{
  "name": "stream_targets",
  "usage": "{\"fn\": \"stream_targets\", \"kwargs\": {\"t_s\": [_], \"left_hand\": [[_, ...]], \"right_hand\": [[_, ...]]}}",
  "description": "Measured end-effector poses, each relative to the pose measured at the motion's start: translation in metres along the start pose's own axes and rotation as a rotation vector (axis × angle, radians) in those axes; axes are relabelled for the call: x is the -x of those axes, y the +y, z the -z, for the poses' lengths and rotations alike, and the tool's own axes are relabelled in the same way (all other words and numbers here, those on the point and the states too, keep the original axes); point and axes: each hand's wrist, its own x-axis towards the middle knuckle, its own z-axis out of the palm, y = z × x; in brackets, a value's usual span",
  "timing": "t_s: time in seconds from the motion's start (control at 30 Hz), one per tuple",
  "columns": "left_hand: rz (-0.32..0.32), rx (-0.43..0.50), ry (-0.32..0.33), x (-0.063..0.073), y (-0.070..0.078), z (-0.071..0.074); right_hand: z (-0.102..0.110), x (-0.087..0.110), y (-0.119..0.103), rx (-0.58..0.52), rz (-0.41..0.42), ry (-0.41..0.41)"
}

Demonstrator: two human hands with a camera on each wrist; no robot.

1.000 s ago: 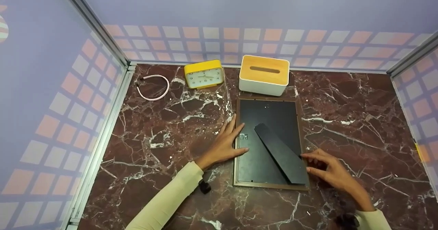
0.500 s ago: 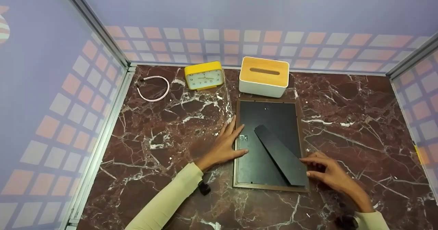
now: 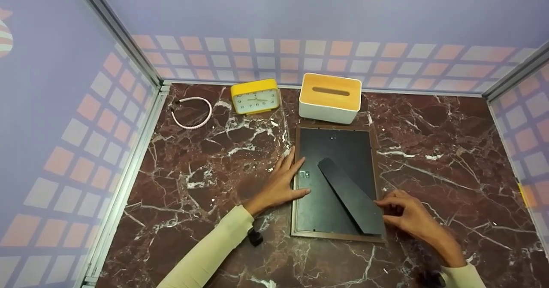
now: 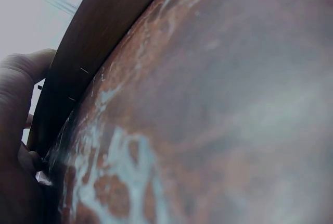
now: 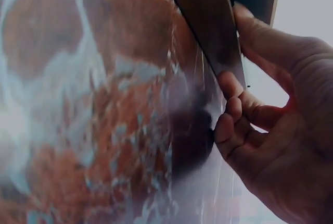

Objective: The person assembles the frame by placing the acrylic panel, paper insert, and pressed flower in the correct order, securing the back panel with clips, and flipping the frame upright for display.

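A picture frame (image 3: 311,211) lies face down on the marble-patterned table, its black back upward and its wooden rim showing. A black easel stand (image 3: 349,196) slants across that back toward the lower right corner. My left hand (image 3: 279,187) rests on the left edge, fingers spread, with the thumb over the backing; the left wrist view shows the rim (image 4: 86,41) beside the fingers. At the right edge my right hand (image 3: 409,213) pinches the rim near the stand. Its thumb and curled fingers meet the frame's side (image 5: 205,15) in the right wrist view.
Behind the frame stands a white tissue box (image 3: 329,112) with a wooden lid. Left of it is a yellow alarm clock (image 3: 256,97), then a pale headband (image 3: 210,112) lying flat. Patterned wall panels (image 3: 240,18) enclose the table's back and sides.
The head view has tilted slightly, so everything sits a little lower in it. My right fingers have shifted slightly toward me along the frame's right edge. My left hand stays in place.
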Motion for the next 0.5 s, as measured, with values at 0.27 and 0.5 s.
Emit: {"fn": "stream_targets", "kwargs": {"t_s": [0.27,0.5], "left_hand": [[0.0,-0.011,0.007,-0.002,0.0,0.002],[0.002,-0.019,0.001,0.0,0.0,0.0]], "right_hand": [[0.007,-0.015,0.008,-0.084,-0.048,0.082],[-0.005,-0.047,-0.003,-0.056,-0.166,0.346]]}}
